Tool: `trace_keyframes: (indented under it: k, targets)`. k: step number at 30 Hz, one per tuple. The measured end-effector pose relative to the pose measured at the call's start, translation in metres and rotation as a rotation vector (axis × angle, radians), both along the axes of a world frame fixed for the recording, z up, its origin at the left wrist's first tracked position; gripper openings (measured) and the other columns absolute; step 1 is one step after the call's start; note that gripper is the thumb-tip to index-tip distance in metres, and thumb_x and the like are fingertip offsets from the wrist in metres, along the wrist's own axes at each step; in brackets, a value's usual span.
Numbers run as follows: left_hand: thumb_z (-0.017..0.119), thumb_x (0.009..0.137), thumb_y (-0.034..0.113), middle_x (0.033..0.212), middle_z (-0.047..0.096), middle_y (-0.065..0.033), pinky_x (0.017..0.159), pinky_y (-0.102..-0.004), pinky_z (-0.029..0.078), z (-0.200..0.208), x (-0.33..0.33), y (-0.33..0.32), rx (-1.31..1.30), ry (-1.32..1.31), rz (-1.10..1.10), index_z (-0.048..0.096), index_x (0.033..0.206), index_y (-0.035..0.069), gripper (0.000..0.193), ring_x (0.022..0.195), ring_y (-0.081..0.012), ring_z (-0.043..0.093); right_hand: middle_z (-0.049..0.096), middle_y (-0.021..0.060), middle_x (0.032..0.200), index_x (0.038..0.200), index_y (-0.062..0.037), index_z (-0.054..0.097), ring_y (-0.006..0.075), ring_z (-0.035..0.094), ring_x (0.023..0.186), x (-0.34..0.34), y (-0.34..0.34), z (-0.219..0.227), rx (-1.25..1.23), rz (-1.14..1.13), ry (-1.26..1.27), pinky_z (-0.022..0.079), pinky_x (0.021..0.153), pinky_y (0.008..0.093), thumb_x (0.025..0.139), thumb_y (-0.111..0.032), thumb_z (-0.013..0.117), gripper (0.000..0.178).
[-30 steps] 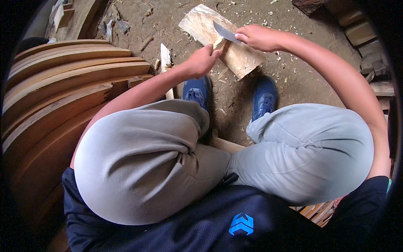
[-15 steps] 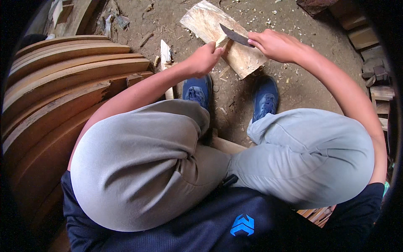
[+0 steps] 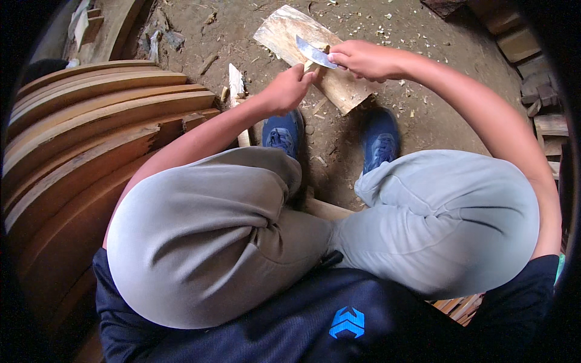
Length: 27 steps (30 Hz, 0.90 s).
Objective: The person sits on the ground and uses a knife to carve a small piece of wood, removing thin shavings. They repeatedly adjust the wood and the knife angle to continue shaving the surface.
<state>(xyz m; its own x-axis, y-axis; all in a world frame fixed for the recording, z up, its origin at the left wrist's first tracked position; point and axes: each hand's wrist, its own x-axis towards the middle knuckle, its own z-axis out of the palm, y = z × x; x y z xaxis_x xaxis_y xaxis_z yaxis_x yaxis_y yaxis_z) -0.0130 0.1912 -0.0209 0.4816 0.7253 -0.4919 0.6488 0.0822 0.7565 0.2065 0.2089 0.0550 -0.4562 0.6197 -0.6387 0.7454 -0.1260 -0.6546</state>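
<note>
My right hand [image 3: 363, 59] is closed around the handle of a knife [image 3: 313, 53] with a curved, pointed blade. The handle is mostly hidden in my fingers. My left hand [image 3: 288, 89] grips a small pale piece of wood [image 3: 308, 65], and the blade lies across it. Both hands are over a flat wooden block [image 3: 342, 91] on the ground beyond my feet. The contact between the blade edge and the wood is too small to make out.
Stacked curved planks [image 3: 109, 100] rise close on my left. A pale wood strip [image 3: 236, 78] lies beside my left shoe [image 3: 282, 133]. Wood shavings [image 3: 387, 30] are scattered on the dirt floor. More cut timber [image 3: 519, 43] is piled at the far right.
My right hand and the knife have moved left, toward my left hand. The blade has turned, its face now catching the light, and lies across the held piece of wood.
</note>
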Motion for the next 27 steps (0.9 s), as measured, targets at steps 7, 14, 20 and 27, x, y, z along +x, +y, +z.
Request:
trace_keyframes:
  k: [7, 14, 20, 27]
  targets:
    - [0.044, 0.099, 0.039, 0.062, 0.046, -0.0028, 0.037, -0.0312, 0.038, 0.005, 0.002, -0.002, -0.177, -0.065, 0.063, 0.049, 0.096, 0.001, 0.038, 0.044, -0.0132, 0.046, 0.053, 0.0136, 0.074, 0.092, -0.0014, 0.052, 0.0197, 0.053, 0.068, 0.019, 0.013, -0.037, 0.618, -0.149, 0.106, 0.042, 0.066, 0.0382, 0.101, -0.034, 0.041, 0.036]
    - [0.043, 0.097, 0.039, 0.055, 0.044, -0.0033, 0.031, -0.0323, 0.037, 0.017, 0.002, -0.003, -0.353, -0.149, 0.123, 0.048, 0.094, 0.0, 0.039, 0.036, -0.0161, 0.046, 0.057, 0.0132, 0.078, 0.096, -0.0025, 0.053, 0.0204, 0.054, 0.071, 0.035, -0.005, -0.029, 0.484, -0.174, -0.093, 0.043, 0.066, 0.0381, 0.094, -0.034, 0.053, 0.032]
    - [0.04, 0.099, 0.038, 0.05, 0.041, -0.0012, 0.027, -0.0287, 0.03, 0.016, 0.001, -0.004, -0.41, -0.209, 0.162, 0.047, 0.09, 0.002, 0.038, 0.031, -0.0131, 0.039, 0.06, 0.0148, 0.082, 0.098, -0.0024, 0.053, 0.0219, 0.058, 0.075, 0.033, -0.006, -0.047, 0.545, -0.266, 0.012, 0.044, 0.069, 0.0384, 0.088, -0.031, 0.057, 0.03]
    - [0.038, 0.098, 0.04, 0.052, 0.042, -0.003, 0.028, -0.0306, 0.031, 0.019, 0.005, -0.006, -0.441, -0.246, 0.19, 0.047, 0.089, 0.005, 0.037, 0.032, -0.0162, 0.041, 0.062, 0.0206, 0.094, 0.106, 0.0004, 0.053, 0.0293, 0.062, 0.085, 0.041, -0.004, -0.046, 0.497, -0.232, -0.044, 0.046, 0.077, 0.0401, 0.089, -0.027, 0.055, 0.033]
